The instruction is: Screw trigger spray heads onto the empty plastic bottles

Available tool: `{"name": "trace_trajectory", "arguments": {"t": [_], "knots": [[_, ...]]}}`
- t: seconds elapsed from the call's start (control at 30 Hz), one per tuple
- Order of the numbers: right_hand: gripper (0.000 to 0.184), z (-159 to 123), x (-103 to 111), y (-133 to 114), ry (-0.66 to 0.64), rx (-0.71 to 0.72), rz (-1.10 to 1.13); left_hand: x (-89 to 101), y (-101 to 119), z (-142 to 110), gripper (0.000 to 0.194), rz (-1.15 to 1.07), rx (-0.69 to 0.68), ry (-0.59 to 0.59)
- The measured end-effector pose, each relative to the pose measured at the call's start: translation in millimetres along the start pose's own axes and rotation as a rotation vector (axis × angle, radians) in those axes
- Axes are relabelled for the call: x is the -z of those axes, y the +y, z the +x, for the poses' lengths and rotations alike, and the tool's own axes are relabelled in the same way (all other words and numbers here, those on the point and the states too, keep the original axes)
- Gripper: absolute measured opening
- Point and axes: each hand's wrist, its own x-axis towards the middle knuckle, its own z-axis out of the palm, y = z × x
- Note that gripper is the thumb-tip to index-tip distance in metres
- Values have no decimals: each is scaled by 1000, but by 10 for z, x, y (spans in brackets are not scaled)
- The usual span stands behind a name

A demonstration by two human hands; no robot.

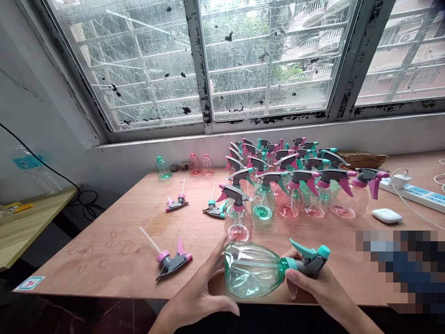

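Observation:
A clear green spray bottle (252, 270) lies sideways above the table's front edge, its teal and grey trigger head (311, 260) fitted on the neck. My right hand (311, 283) is closed around the collar and neck. By the bottle's base is my left hand (205, 287), thumb and fingers spread apart; whether a fingertip touches the base I cannot tell. Just beyond stands a pink spray bottle (238, 222) with a pink and grey head. To the left lies a loose pink and grey spray head (170, 263) with its dip tube.
Several assembled spray bottles (264, 204) stand grouped at the back right. Two more loose heads, one pink (177, 203) and one teal (214, 209), lie mid-table. Headless green (163, 168) and pink bottles (207, 165) stand by the wall. A white case (387, 215) and power strip (424, 197) are right.

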Motion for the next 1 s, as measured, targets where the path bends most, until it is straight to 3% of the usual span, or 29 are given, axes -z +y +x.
{"name": "trace_trajectory", "arguments": {"t": [0.27, 0.4, 0.57, 0.73, 0.87, 0.93, 1.0], "knots": [[36, -13, 26, 27, -12, 2, 5, 9, 106, 2, 98, 64, -21, -58], [36, -16, 11, 21, -2, -22, 39, -20, 84, 1, 79, 58, -19, -73], [29, -40, 9, -2, 37, 20, -39, 1, 33, -3, 119, 32, -32, -56], [24, -60, 17, -90, 150, 134, -334, 61, 18, -20, 103, 39, -17, -49], [30, -70, -34, -113, 63, -15, -100, 32, -7, -27, 96, 1, -4, -10], [40, -72, -60, -110, 16, -94, 68, -1, -31, -40, 102, -3, 3, -15], [48, -76, -73, -109, 4, -155, 143, -30, -47, -67, 95, 13, -5, -20]]}}
